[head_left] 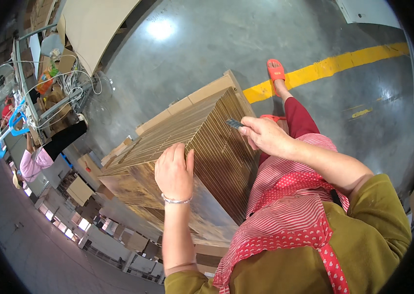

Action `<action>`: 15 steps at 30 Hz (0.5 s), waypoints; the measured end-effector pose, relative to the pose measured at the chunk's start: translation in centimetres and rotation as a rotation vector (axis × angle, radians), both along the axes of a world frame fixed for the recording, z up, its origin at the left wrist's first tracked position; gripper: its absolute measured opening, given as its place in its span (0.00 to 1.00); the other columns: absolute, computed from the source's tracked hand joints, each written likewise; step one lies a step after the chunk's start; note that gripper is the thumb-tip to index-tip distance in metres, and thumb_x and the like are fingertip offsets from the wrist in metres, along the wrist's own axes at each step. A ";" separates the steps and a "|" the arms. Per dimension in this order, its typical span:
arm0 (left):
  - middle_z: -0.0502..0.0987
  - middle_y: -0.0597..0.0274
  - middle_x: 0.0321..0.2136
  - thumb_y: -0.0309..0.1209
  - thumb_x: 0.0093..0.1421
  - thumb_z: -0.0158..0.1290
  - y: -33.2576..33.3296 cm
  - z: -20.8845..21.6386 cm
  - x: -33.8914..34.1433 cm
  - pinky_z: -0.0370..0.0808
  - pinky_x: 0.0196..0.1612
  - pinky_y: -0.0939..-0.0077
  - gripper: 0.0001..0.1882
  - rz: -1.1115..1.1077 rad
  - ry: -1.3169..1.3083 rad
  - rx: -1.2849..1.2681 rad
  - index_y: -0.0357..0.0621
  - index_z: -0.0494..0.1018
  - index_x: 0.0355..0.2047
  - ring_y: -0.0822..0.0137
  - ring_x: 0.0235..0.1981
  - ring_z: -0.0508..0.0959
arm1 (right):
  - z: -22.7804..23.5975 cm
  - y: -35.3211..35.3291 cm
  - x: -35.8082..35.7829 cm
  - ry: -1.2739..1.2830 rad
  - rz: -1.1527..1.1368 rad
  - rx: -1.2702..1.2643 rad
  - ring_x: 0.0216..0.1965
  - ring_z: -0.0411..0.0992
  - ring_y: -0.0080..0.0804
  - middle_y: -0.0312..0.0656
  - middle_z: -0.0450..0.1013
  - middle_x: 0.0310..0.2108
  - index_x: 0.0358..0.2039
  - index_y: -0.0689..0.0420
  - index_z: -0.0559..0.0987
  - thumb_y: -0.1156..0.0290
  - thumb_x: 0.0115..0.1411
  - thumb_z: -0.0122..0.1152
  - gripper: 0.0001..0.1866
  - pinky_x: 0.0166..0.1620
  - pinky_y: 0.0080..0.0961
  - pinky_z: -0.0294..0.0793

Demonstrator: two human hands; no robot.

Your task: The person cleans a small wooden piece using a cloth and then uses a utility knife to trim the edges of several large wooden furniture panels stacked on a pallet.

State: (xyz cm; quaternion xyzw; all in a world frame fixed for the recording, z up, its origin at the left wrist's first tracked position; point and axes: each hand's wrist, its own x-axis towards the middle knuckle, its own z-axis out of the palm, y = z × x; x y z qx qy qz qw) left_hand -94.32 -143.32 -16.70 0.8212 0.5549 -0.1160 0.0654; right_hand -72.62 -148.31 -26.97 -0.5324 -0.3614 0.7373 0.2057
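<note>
Right grip (266, 136) clamped on small dark flat tool (234, 123) beside stacked panels (222, 147); left grip (174, 171) over their near top corner, clamped or not, cannot tell

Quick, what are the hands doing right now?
Left hand: on the brown stack of thin panels; grip can't be told.
Right hand: closed, holding a small flat dark piece.

This is looking like a factory or workshop hall: a painted yellow line (329, 67) is crossing a smooth grey floor (192, 49), and a large stack of thin panels (226, 132) is standing against strips of brown cardboard (180, 105). Farther off, tangled white cables (74, 81) are hanging by a metal frame (24, 85), boxes (136, 242) are crowding the background, and another person (35, 162) in pink is standing nearby.
</note>
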 end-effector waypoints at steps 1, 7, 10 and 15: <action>0.77 0.61 0.32 0.34 0.55 0.55 0.8 0.5 0.7 0.71 0.43 0.67 0.09 -0.025 0.129 -0.131 0.44 0.73 0.34 0.59 0.37 0.77 | 0.0 -0.6 -0.1 0.017 0.007 -0.001 0.19 0.70 0.37 0.41 0.68 0.14 0.28 0.59 0.68 0.65 0.64 0.45 0.11 0.27 0.36 0.66; 0.78 0.59 0.30 0.29 0.57 0.46 1.2 -3.0 2.4 0.74 0.37 0.72 0.10 -0.362 0.675 -0.351 0.41 0.74 0.37 0.64 0.33 0.78 | 1.4 -1.6 0.6 0.102 -0.061 -0.009 0.17 0.68 0.31 0.39 0.68 0.13 0.29 0.58 0.69 0.66 0.64 0.44 0.11 0.25 0.31 0.66; 0.65 0.50 0.56 0.32 0.59 0.46 -2.1 -4.3 3.0 0.69 0.52 0.63 0.24 -0.651 0.807 -0.276 0.38 0.64 0.55 0.58 0.54 0.69 | 0.8 -1.7 2.5 0.085 -0.178 -0.048 0.16 0.65 0.23 0.36 0.66 0.12 0.28 0.59 0.68 0.66 0.65 0.44 0.11 0.23 0.25 0.64; 0.59 0.54 0.60 0.42 0.57 0.51 -3.6 -2.8 2.3 0.63 0.58 0.60 0.29 -0.708 0.504 -0.519 0.39 0.63 0.55 0.57 0.59 0.63 | -0.8 -1.9 5.5 0.079 -0.346 -0.092 0.14 0.61 0.20 0.32 0.63 0.11 0.29 0.58 0.68 0.65 0.66 0.42 0.12 0.22 0.20 0.63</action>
